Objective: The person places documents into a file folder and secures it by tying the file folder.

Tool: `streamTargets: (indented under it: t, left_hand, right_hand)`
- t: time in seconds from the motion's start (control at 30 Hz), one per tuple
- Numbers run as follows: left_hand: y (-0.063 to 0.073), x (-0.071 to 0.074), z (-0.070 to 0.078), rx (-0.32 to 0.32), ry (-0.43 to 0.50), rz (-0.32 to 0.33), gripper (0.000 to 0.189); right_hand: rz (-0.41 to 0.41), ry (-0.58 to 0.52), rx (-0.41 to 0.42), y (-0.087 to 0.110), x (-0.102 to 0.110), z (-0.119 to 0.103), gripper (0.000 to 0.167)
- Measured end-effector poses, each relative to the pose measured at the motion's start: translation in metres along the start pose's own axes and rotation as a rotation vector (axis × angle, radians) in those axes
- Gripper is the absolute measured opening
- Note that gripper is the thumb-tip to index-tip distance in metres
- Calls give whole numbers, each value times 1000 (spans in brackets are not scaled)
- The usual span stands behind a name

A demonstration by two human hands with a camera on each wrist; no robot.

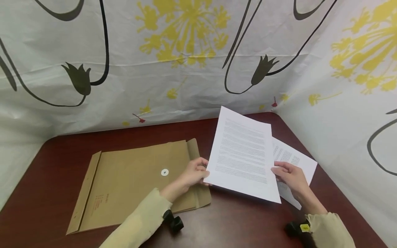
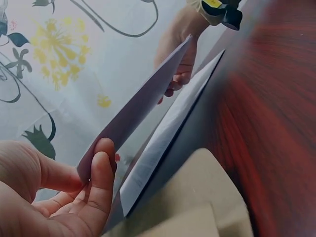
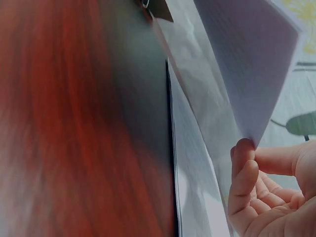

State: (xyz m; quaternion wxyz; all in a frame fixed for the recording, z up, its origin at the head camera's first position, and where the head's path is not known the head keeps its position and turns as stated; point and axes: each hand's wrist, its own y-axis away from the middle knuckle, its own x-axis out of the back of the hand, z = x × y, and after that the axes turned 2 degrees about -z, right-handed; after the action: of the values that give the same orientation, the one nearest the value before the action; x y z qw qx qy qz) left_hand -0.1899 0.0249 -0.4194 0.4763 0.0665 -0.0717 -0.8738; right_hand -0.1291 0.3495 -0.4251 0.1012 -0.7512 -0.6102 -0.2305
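The table (image 1: 229, 224) carries the envelope (image 1: 136, 175), which lies below and to the left of the left hand (image 1: 193, 175). Between that and the right hand (image 1: 289, 176) the paper (image 1: 242, 151) is raised, each hand's thumb and fingers closed in a pinch on a side edge, likely so it stays spread without creasing; other sheets (image 1: 291, 154) lie below the right hand, apart from the envelope
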Motion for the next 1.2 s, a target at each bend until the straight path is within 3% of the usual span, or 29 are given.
streamTargets:
  t: [0.33,0.57,1.2]
  left_hand:
    - [25,24,-9,20,-46,-3,26]
    - [45,39,-13,58,-30,-13,25]
    - [85,68,-28,60,6,-1,23]
  right_hand:
    - [-41,-11,75,-10,-22,-16,42]
    - [-86,-9,121,-17,-38,-32,38]
    - [-186,-71,189,-24,-77,-61,31]
